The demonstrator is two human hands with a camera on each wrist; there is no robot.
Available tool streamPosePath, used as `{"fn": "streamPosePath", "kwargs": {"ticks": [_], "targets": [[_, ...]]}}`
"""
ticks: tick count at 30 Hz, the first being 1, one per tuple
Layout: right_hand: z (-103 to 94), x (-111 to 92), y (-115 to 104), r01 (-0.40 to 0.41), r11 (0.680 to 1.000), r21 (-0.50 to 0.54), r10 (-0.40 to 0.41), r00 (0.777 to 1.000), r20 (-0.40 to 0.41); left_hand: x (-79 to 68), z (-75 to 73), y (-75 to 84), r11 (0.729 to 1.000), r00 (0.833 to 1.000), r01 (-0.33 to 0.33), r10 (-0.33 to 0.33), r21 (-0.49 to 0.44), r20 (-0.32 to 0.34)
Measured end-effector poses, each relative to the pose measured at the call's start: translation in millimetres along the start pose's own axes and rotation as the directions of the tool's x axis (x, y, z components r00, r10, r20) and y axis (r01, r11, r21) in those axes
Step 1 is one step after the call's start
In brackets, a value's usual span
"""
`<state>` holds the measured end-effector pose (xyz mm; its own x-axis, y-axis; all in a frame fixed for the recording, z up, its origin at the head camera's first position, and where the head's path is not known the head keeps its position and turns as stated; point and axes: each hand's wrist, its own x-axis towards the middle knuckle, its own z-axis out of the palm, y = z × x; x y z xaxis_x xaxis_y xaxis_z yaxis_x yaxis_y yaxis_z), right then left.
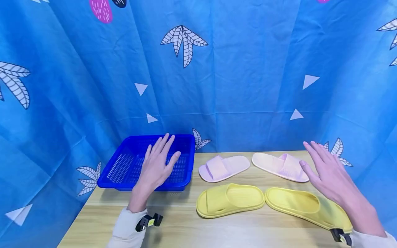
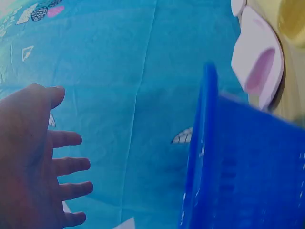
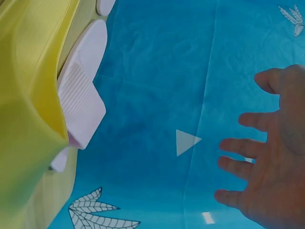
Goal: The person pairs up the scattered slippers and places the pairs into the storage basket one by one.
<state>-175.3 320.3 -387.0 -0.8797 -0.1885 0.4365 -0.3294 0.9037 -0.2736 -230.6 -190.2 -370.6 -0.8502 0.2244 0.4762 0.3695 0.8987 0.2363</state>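
Note:
My left hand is held over the blue plastic basket, fingers straight and holding nothing. In the left wrist view that hand is apart from the basket's rim. My right hand, also with straight fingers and nothing in it, is above the right yellow slipper. A second yellow slipper lies to its left, their ends close together. Behind them lie two pale pink slippers, the left one and the right one, toes pointing apart.
A light wooden table carries the basket and slippers. A blue curtain printed with leaves and triangles hangs behind and around the table. Small black devices are strapped on both wrists, over white sleeves.

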Motion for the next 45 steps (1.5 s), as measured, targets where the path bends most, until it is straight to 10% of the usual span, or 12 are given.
{"fn": "streamPosePath", "kwargs": {"ticks": [25, 45], "targets": [[-14.2, -14, 17, -0.058, 0.989, 0.139, 0.061, 0.998, -0.014, -5.7, 67.7, 84.8, 0.932, 0.997, -0.078, 0.062, -0.355, -0.056], [10.0, -11, 38, -0.107, 0.97, 0.216, 0.069, 0.982, 0.175, -22.5, 96.3, 118.2, 0.945, 0.989, -0.079, 0.115, -0.319, 0.097]]}}
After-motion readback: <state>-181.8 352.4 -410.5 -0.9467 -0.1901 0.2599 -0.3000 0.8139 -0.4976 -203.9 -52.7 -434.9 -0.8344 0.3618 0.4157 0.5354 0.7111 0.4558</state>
